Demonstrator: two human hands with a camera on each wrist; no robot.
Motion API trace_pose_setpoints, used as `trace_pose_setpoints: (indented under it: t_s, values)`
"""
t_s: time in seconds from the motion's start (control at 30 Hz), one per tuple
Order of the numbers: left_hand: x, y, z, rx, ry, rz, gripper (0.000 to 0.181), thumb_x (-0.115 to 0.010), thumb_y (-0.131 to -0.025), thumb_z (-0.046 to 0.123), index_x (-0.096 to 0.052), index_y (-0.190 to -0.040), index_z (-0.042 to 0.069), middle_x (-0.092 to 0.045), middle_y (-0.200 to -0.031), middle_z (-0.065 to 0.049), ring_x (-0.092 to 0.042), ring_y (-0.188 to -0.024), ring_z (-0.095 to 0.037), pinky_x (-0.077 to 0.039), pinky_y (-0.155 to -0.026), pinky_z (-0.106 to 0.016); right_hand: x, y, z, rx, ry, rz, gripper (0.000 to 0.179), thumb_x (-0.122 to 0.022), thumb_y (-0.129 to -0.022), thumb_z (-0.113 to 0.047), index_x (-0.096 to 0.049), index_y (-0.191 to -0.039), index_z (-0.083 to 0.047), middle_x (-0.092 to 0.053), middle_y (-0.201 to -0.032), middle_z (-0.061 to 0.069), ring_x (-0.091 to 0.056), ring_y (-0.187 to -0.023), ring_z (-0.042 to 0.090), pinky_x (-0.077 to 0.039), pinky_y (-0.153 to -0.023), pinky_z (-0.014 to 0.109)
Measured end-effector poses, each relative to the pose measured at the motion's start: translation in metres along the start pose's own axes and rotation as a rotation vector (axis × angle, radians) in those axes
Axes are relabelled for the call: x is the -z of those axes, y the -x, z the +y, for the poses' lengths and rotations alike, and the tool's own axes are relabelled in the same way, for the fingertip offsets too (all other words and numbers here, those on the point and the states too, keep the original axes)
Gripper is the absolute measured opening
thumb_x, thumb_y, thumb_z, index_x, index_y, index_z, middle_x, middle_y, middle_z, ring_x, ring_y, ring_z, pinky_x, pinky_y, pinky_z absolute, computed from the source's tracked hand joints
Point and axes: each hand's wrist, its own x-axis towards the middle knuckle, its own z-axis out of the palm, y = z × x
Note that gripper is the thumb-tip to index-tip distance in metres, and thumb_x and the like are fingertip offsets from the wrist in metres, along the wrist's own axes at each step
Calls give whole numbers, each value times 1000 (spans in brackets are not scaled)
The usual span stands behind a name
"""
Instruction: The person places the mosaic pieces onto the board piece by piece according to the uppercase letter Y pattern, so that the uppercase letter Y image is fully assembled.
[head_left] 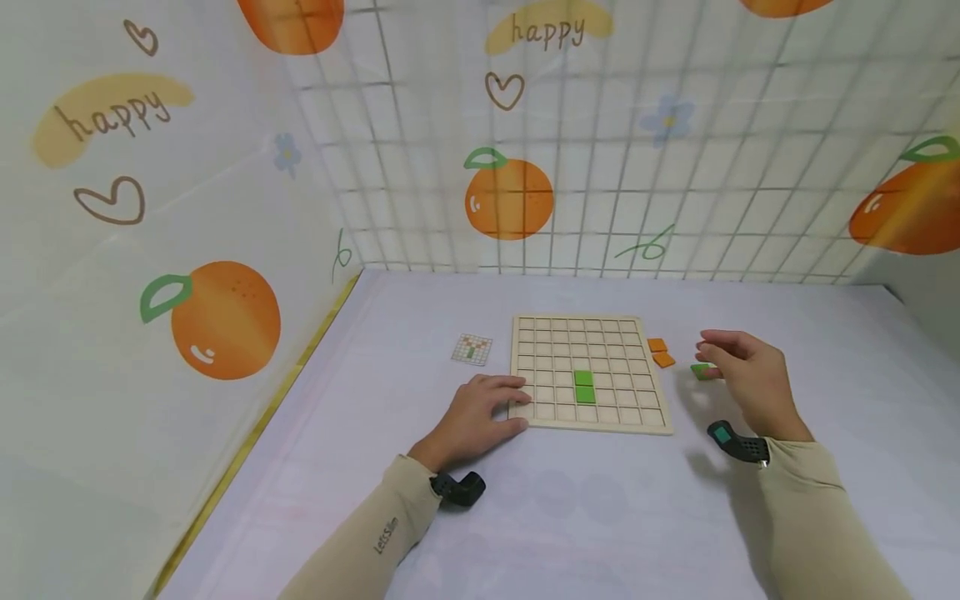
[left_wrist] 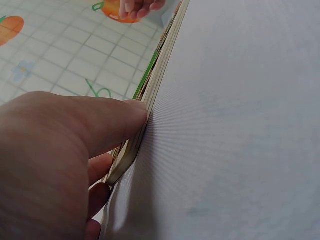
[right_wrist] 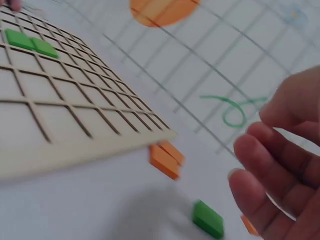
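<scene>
A wooden grid board (head_left: 547, 350) lies on the table with two green tiles (head_left: 584, 387) one behind the other in its cells. My left hand (head_left: 480, 412) holds the board's near left corner, its thumb along the front edge and its fingertips at the left rim. To the right of the board, my right hand (head_left: 750, 379) hovers with fingers loosely bent and nothing visible between them. Below its fingertips lies a loose green tile (right_wrist: 208, 219). Two orange tiles (right_wrist: 166, 159) rest by the board's right side, and another orange piece (right_wrist: 249, 225) shows partly behind the fingers.
A small card (head_left: 472, 350) with a printed coloured grid pattern lies left of the board. The white table (head_left: 600, 508) meets a cloth wall (head_left: 592, 200) printed with oranges at the back, and another such wall (head_left: 90, 350) stands on the left.
</scene>
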Motion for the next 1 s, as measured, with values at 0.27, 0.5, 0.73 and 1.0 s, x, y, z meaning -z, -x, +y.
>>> trace_pose_setpoints:
  t_s: [0.27,0.5,0.73,1.0]
  values:
    - [0,-3,1,-7,-24,1,34,-69,-93,35,-70,-125,23,-53,-146,7,-44,-132,-21,-33,-108,-48,20,-4,12,-119,-68,70,43,-64,-99,-23,-56,-133,3,-66,-109,-7,-63,-91,3,-54,-71,17]
    - [-1,-2,1,2,-20,-5,34,-69,-93,35,-70,-125,23,-53,-146,8,-44,-132,-21,-33,-108,-49,25,-5,23,-191,-104,7,47,-66,-98,-24,-55,-134,4,-68,-98,-18,-66,-83,0,-55,-68,18]
    - [-1,-1,1,-5,-24,1,34,-68,-93,36,-70,-125,23,-53,-146,7,-45,-131,-22,-34,-106,-49,19,-3,30,-199,173,-48,54,-56,-102,-41,-54,-141,-3,-60,-129,10,-63,-89,16,-50,-69,17]
    - [0,-1,-1,-8,-25,-8,35,-69,-94,37,-70,-126,23,-53,-146,6,-45,-132,-23,-35,-104,-50,10,-5,35,-72,406,-85,44,-55,-101,-23,-55,-137,4,-61,-127,25,-55,-111,37,-48,-79,31]
